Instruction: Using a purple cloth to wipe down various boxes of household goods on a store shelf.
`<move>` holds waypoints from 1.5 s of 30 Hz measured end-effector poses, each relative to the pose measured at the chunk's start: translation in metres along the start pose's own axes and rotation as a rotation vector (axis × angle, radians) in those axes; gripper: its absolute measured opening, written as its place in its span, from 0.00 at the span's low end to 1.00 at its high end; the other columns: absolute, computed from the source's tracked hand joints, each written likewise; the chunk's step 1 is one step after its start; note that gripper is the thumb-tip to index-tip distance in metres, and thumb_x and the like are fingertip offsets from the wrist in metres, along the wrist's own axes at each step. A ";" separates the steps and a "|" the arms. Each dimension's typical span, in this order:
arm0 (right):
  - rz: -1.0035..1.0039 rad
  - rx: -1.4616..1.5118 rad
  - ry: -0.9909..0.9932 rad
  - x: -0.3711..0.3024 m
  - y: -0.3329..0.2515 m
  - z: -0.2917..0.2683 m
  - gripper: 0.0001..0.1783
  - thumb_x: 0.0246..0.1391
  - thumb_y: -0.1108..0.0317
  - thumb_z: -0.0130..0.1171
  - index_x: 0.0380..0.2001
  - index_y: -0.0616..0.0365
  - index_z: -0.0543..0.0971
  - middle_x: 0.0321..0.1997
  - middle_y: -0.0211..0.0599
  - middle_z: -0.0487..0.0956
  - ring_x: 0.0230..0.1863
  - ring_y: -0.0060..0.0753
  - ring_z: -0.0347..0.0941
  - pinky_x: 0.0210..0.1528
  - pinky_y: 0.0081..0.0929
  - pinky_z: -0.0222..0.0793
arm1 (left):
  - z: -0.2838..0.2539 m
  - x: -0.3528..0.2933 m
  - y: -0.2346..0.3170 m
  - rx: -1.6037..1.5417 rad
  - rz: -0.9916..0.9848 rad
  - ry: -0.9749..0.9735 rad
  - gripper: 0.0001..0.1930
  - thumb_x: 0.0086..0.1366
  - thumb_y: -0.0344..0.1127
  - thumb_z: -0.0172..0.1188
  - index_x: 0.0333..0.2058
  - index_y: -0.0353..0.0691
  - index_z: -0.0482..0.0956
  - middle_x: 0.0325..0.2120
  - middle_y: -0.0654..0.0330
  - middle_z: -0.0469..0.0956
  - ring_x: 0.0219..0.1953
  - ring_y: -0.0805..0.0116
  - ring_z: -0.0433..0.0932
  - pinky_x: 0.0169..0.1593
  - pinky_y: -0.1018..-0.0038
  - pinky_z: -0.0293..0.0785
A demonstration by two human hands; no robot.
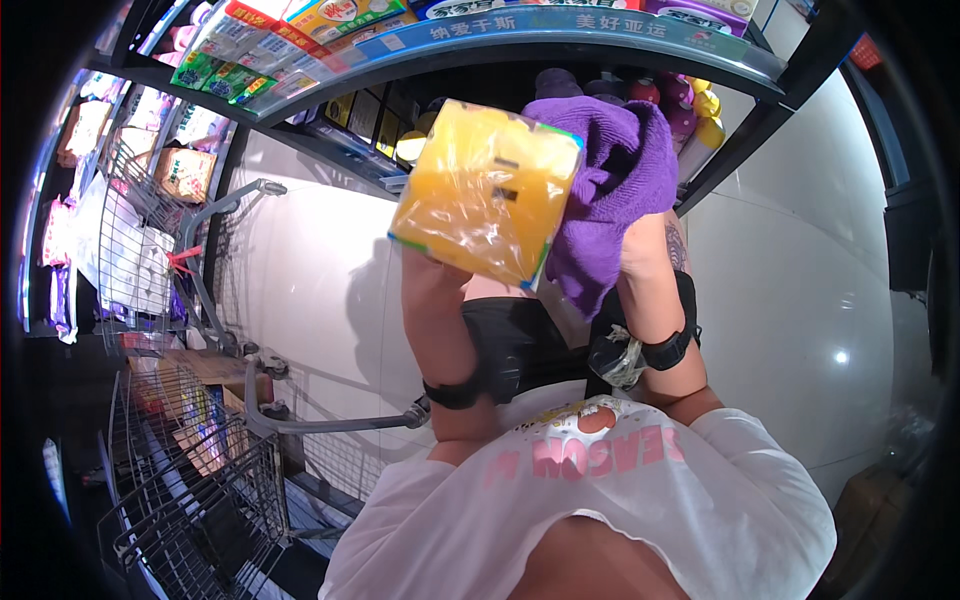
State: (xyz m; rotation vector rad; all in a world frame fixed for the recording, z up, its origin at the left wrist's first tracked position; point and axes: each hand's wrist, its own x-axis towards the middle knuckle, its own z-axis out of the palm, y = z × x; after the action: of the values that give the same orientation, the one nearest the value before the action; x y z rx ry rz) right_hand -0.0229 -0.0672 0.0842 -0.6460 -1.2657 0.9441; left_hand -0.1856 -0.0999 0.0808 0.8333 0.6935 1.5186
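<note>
A yellow block-shaped package (pixel 485 190) in clear shiny wrap, with green and blue edges, is held up in front of the shelf. My left hand (pixel 436 272) grips it from below, its fingers mostly hidden behind the package. A purple towelling cloth (pixel 620 160) hangs bunched against the package's right side. My right hand (pixel 645 242) is closed in the cloth, which covers its fingers. Both hands are close together above my lap.
A shelf's front rail (pixel 560 45) curves across the top, with boxed goods (pixel 345 15) above it. Yellow-capped bottles (pixel 708 115) stand on the lower level. At the left are wire shopping carts (pixel 205 470), one with cardboard inside. Tiled floor (pixel 790 290) lies to the right.
</note>
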 end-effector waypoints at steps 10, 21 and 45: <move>0.126 0.094 0.112 -0.007 -0.004 0.003 0.19 0.35 0.69 0.64 0.35 0.59 0.75 0.36 0.35 0.74 0.37 0.28 0.70 0.40 0.25 0.65 | 0.016 -0.013 0.000 0.066 0.029 -0.097 0.37 0.38 0.41 0.70 0.47 0.35 0.61 0.41 0.57 0.69 0.42 0.68 0.71 0.42 0.75 0.70; 0.150 0.007 0.009 0.004 -0.002 -0.006 0.23 0.34 0.74 0.63 0.39 0.63 0.71 0.38 0.36 0.73 0.38 0.28 0.70 0.40 0.24 0.66 | 0.029 -0.029 -0.012 0.113 0.032 0.091 0.35 0.50 0.54 0.56 0.50 0.36 0.58 0.43 0.59 0.66 0.46 0.69 0.66 0.47 0.72 0.63; -0.128 -0.325 -0.175 0.012 -0.014 -0.005 0.16 0.39 0.64 0.59 0.35 0.55 0.76 0.36 0.36 0.74 0.38 0.34 0.70 0.41 0.28 0.63 | 0.028 -0.002 -0.023 -0.030 0.089 0.143 0.37 0.51 0.70 0.34 0.55 0.55 0.53 0.54 0.63 0.56 0.55 0.63 0.54 0.56 0.56 0.46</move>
State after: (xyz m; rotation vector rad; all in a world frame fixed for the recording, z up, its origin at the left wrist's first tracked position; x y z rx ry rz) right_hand -0.0147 -0.0636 0.1012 -0.7354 -1.6173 0.7057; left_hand -0.1491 -0.1003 0.0778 0.7464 0.7446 1.6768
